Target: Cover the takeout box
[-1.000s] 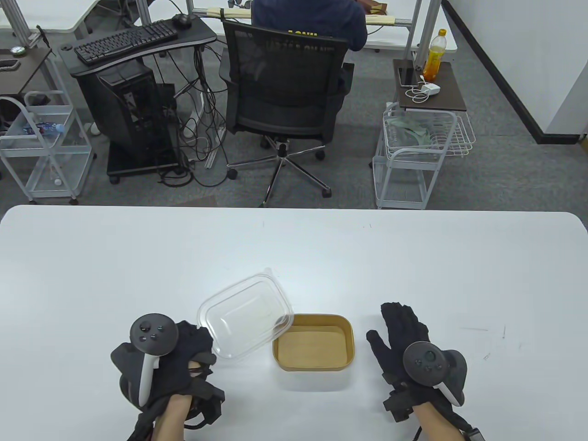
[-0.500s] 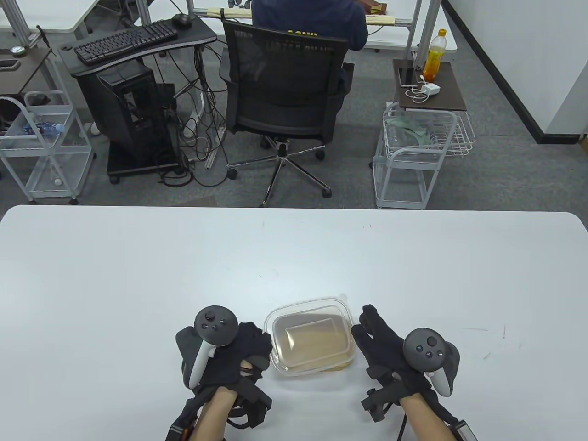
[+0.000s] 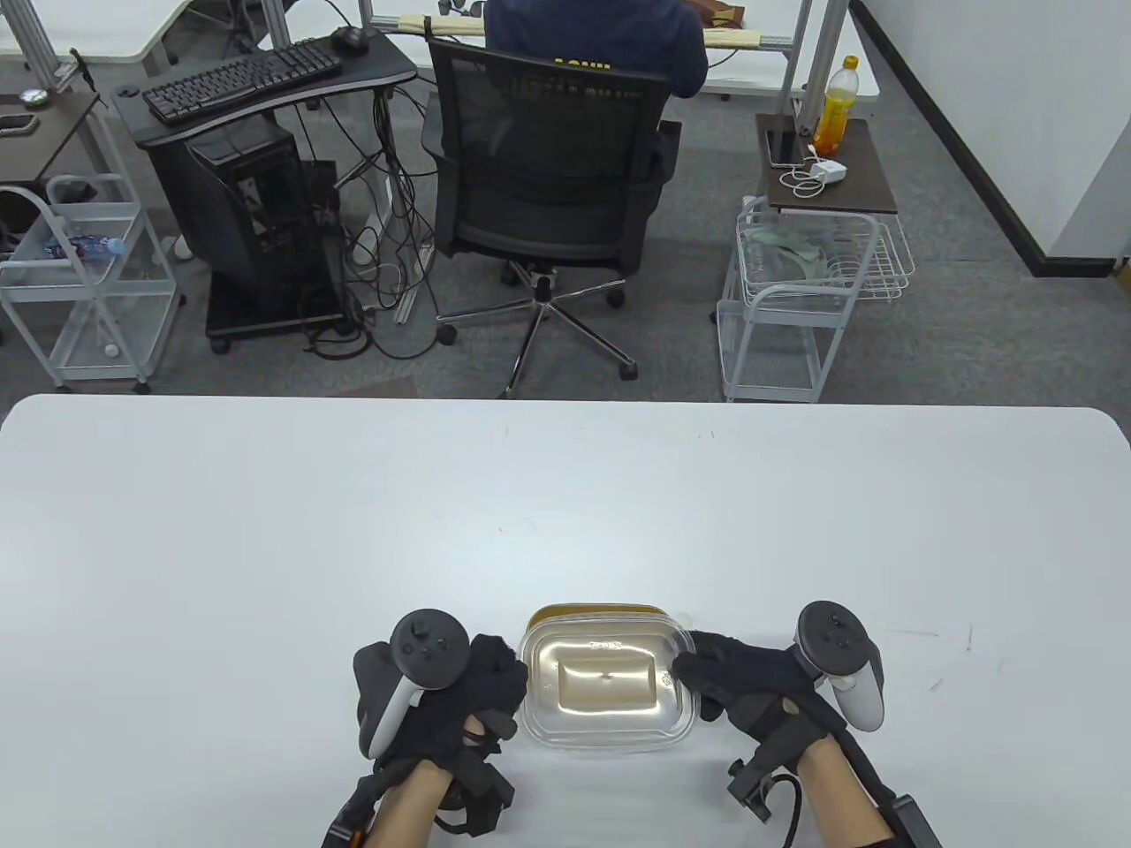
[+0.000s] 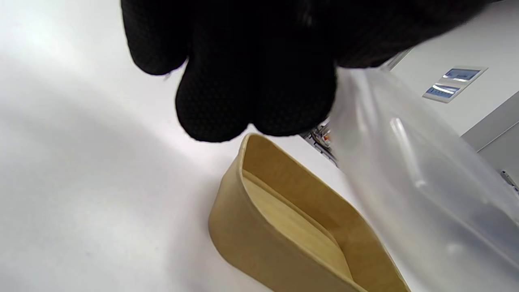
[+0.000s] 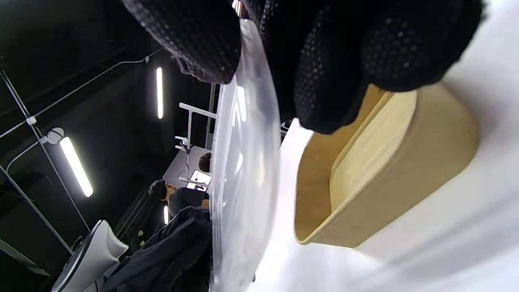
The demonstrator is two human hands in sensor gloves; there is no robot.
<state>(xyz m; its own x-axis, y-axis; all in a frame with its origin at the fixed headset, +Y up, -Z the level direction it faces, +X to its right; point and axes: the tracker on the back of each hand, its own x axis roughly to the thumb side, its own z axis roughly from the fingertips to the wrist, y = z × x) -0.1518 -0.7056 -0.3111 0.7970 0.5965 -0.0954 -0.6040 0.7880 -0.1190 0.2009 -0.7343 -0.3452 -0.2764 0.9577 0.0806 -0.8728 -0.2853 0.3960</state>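
Observation:
A brown paper takeout box point(image 3: 601, 611) stands open on the white table near its front edge. It shows in the left wrist view point(image 4: 259, 227) and the right wrist view point(image 5: 405, 170). A clear plastic lid point(image 3: 606, 685) hangs above the box, apart from its rim, as both wrist views show point(image 4: 421, 178) point(image 5: 243, 162). My left hand point(image 3: 495, 685) grips the lid's left edge. My right hand point(image 3: 707, 676) grips its right edge, pinching it between thumb and fingers point(image 5: 332, 73).
The white table point(image 3: 565, 512) stretches far to both sides and beyond the box. Past its far edge stand an office chair point(image 3: 548, 177) with a seated person, a computer desk point(image 3: 247, 97), and wire carts point(image 3: 804, 283).
My left hand carried the lid from the left over the box. My right hand came in and took hold of the lid's right edge. The lid now hangs a little nearer me.

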